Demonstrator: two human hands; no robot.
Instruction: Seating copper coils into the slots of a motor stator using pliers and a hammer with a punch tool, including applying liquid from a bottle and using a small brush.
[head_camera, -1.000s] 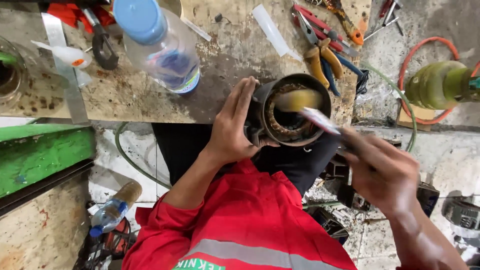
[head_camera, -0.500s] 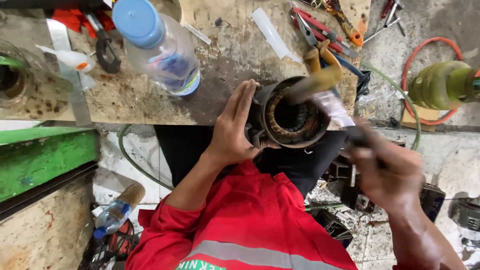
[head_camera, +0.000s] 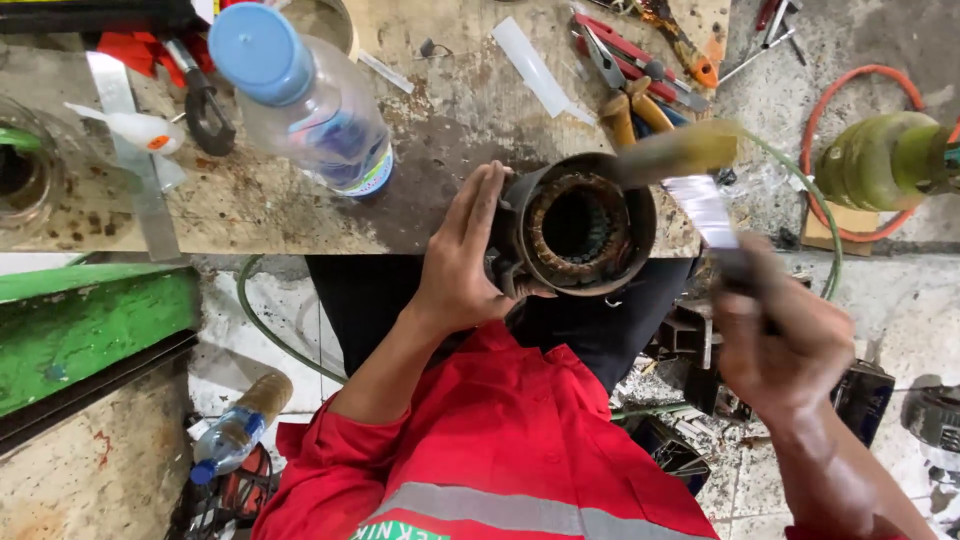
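Left hand (head_camera: 462, 262) wraps flat against the side of a dark round motor stator (head_camera: 578, 226), fingers extended and pressed on the housing, thumb under it, holding it at the bench edge with the open bore and copper windings facing the camera. Right hand (head_camera: 780, 335) is closed tight around the handle of a paintbrush (head_camera: 690, 165); the metal ferrule and yellowish bristles are motion-blurred, tip at the stator's upper right rim. Red jacket (head_camera: 480, 440) with grey reflective strip fills the bottom centre. Stator rests against a worn, stained wooden workbench (head_camera: 450, 130). On the bench: clear plastic bottle (head_camera: 305, 100) with blue cap left of the stator, small white glue bottle (head_camera: 135, 128), metal strip (head_camera: 130, 150), pliers and screwdrivers (head_camera: 640, 60) in the upper right. Green plank (head_camera: 85, 325) at left, another bottle (head_camera: 235, 435) lying on the floor. Far right: green gas cylinder (head_camera: 885, 160) with orange hose (head_camera: 850, 85) on dirty concrete.
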